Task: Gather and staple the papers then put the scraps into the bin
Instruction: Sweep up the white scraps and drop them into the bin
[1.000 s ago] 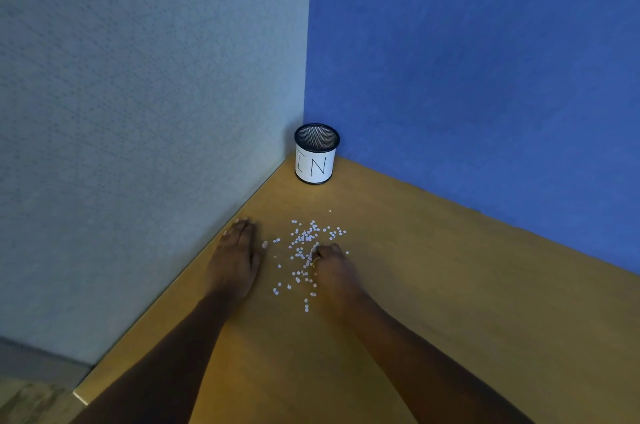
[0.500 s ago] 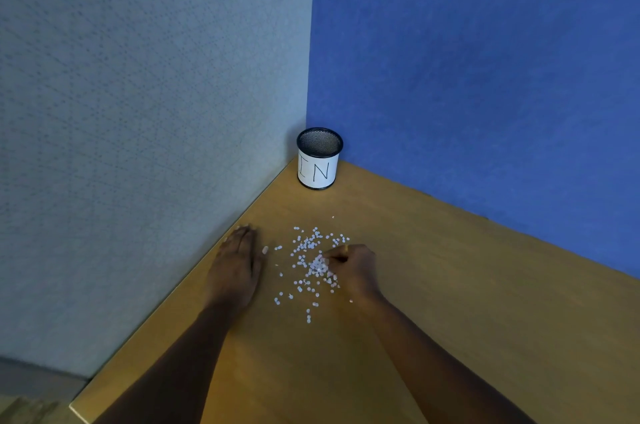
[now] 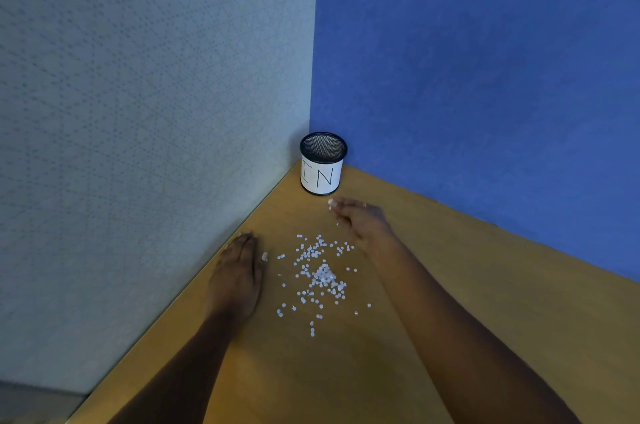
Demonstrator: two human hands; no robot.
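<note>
Pinching a few scraps (image 3: 331, 203) just short of the bin (image 3: 323, 164), right hand (image 3: 360, 217) could shed some — tiny bits, narrow mouth; left hand (image 3: 239, 276) flat on desk (image 3: 519, 271).

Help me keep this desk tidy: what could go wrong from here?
1. The right hand pinches only a few small white paper scraps near the black mesh bin with the white label; loose bits could drop short onto the wooden table.
2. Its forearm lies beside the scattered pile, so a brush might spread it.
</note>
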